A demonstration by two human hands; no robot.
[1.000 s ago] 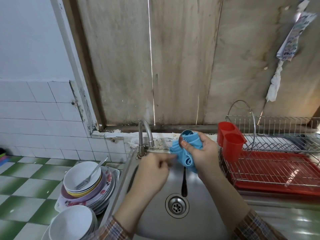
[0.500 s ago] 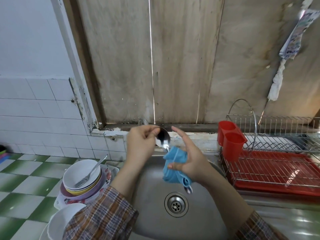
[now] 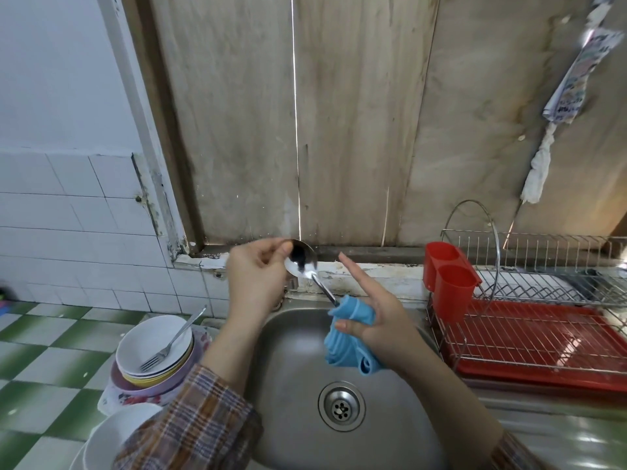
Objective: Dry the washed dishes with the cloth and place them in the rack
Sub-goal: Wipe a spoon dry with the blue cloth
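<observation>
My left hand (image 3: 259,276) pinches the bowl end of a steel spoon (image 3: 302,261) above the back of the sink. The spoon's handle slants down to the right into a blue cloth (image 3: 347,337). My right hand (image 3: 376,320) grips that cloth around the handle with thumb and lower fingers, the index finger pointing straight up. The wire dish rack (image 3: 529,330) with a red tray stands to the right, and a red cutlery holder (image 3: 448,279) hangs on its left end.
A stack of bowls and plates with a fork (image 3: 173,340) in the top bowl sits left of the steel sink (image 3: 291,385). Another white bowl (image 3: 115,432) is at the lower left. A plank wall rises behind the sink. The counter is green-and-white checkered.
My left hand rose from the handle end to grip the spoon's bowl. The right hand and cloth slid down from the bowl onto the handle.
</observation>
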